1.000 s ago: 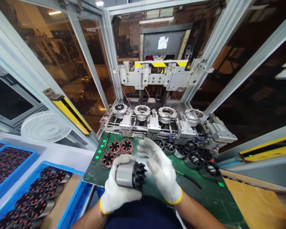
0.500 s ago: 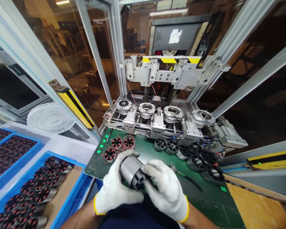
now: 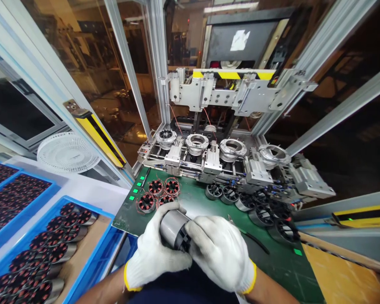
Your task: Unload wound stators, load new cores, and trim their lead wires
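Note:
A grey cylindrical motor stator core (image 3: 172,227) with a black slotted insulator end is held in front of me, tilted toward the lower right. My left hand (image 3: 155,249), in a white knit glove, wraps around its metal body from the left. At the black end, my right hand (image 3: 221,252), gloved likewise, has its fingers closed over the insulator and hides much of it. Just beyond my left hand, several copper-wound stators (image 3: 155,187) stand on the green bench top (image 3: 190,192). Right of my right hand lies a black-handled hand tool (image 3: 256,241), partly covered.
Across the back stands a winding machine with several ring holders (image 3: 233,147); black-lined stator cores (image 3: 230,195) cluster before it. Blue trays (image 3: 105,240) of wound stators sit at left, near a white fan (image 3: 68,153). Yellow-black guards (image 3: 99,137) flank the opening.
My right hand has rolled forward over the black end, and its fingers now cover more of it. The stator core stays in my left hand. The view has shifted slightly.

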`<state>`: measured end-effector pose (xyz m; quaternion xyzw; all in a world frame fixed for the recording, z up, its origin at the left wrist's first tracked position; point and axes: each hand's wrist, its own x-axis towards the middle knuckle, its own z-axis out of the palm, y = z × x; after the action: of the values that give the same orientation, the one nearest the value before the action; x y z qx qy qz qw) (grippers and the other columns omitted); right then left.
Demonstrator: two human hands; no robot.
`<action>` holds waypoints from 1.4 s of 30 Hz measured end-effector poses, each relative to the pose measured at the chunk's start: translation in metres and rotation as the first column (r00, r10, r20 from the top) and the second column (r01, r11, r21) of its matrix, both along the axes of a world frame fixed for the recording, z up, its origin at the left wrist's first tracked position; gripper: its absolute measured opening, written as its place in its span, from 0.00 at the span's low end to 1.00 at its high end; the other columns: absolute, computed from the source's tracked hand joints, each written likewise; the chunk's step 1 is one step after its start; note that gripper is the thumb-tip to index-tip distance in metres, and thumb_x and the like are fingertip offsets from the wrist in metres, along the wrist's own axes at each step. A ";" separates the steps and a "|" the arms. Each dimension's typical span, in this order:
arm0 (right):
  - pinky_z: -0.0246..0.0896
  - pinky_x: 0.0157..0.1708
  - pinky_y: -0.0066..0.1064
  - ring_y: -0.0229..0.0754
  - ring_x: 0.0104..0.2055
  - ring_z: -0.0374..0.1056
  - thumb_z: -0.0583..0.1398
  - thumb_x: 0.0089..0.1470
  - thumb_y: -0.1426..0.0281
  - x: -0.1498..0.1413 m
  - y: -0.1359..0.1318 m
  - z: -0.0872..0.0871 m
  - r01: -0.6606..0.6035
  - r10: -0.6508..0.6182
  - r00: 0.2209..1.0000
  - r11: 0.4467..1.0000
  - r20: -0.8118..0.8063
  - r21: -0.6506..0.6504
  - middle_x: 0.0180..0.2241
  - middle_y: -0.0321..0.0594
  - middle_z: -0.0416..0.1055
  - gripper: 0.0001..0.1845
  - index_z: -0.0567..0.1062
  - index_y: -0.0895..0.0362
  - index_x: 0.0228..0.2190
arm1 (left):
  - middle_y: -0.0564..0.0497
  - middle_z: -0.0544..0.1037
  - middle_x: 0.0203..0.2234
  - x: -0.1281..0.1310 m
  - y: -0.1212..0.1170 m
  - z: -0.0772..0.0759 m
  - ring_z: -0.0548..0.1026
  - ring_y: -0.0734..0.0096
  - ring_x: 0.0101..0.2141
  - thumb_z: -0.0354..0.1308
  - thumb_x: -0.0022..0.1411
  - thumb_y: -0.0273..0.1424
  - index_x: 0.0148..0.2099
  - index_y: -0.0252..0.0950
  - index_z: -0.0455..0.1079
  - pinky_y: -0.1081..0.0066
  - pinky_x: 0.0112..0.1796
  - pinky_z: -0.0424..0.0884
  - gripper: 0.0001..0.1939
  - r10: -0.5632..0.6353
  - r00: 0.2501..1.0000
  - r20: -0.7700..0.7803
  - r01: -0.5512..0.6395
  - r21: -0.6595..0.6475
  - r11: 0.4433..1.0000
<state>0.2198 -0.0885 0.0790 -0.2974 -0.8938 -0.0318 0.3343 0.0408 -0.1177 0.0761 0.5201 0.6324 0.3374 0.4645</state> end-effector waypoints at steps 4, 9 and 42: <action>0.57 0.29 0.36 0.45 0.31 0.63 0.53 0.50 0.76 -0.002 0.001 -0.004 0.014 -0.013 0.998 1.000 0.059 -0.021 0.35 0.42 0.72 0.14 0.69 0.58 0.40 | 0.50 0.77 0.44 -0.005 0.002 -0.013 0.76 0.61 0.39 0.65 0.32 0.22 0.56 0.41 0.63 0.66 0.44 0.72 0.43 -0.005 0.997 0.071 0.003 0.020 1.000; 0.60 0.31 0.36 0.46 0.34 0.65 0.53 0.51 0.75 -0.004 0.005 -0.011 -0.010 0.014 0.999 0.996 0.040 -0.088 0.37 0.44 0.71 0.15 0.68 0.58 0.42 | 0.51 0.77 0.41 -0.008 0.000 -0.021 0.75 0.68 0.33 0.65 0.36 0.24 0.58 0.41 0.62 0.71 0.36 0.72 0.42 0.025 0.992 0.126 -0.017 -0.063 0.998; 0.68 0.37 0.35 0.44 0.40 0.68 0.57 0.51 0.73 -0.015 -0.014 -0.019 0.008 -0.138 0.940 0.923 -0.311 -0.386 0.40 0.45 0.69 0.18 0.66 0.56 0.46 | 0.49 0.69 0.51 -0.014 -0.016 -0.037 0.71 0.57 0.46 0.60 0.28 0.15 0.54 0.41 0.60 0.65 0.47 0.68 0.46 -0.015 0.940 0.339 -0.037 0.147 0.988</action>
<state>0.2043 -0.1028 0.0602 -0.3909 -0.8018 0.1794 0.4148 0.0267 -0.1337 0.0389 0.4842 0.5184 0.4716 0.5239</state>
